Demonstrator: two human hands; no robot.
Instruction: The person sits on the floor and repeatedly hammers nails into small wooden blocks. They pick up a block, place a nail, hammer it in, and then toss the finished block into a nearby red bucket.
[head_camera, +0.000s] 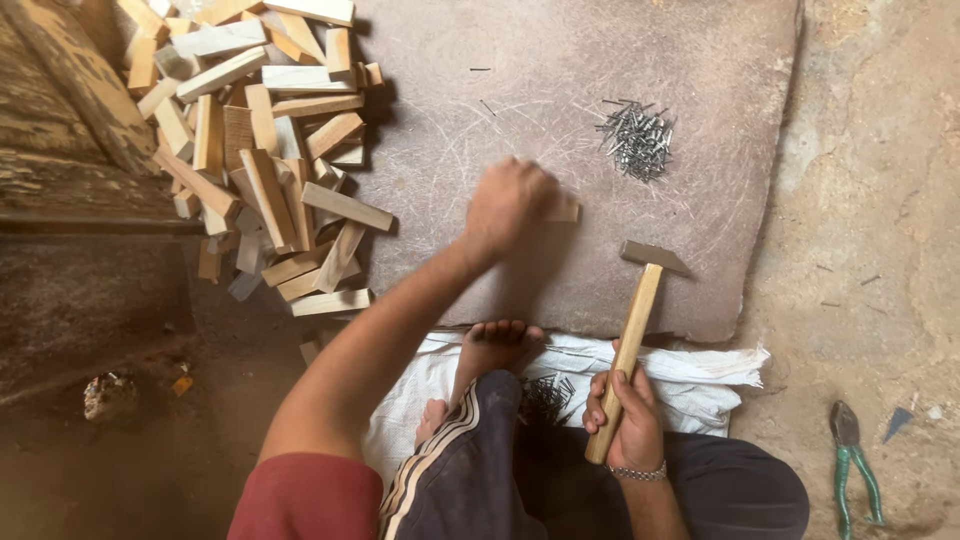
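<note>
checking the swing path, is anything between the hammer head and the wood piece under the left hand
Nothing visible lies between them. The hammer, held in the right hand, has only bare stone slab between its head and the wood piece. The left hand covers most of that piece.

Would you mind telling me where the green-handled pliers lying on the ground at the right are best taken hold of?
Grip the pliers by the two green handles, coming from above and from the near end. They lie flat on the bare ground with the handles spread toward the person and the dark metal jaws pointing away, nothing crowding them.
</note>
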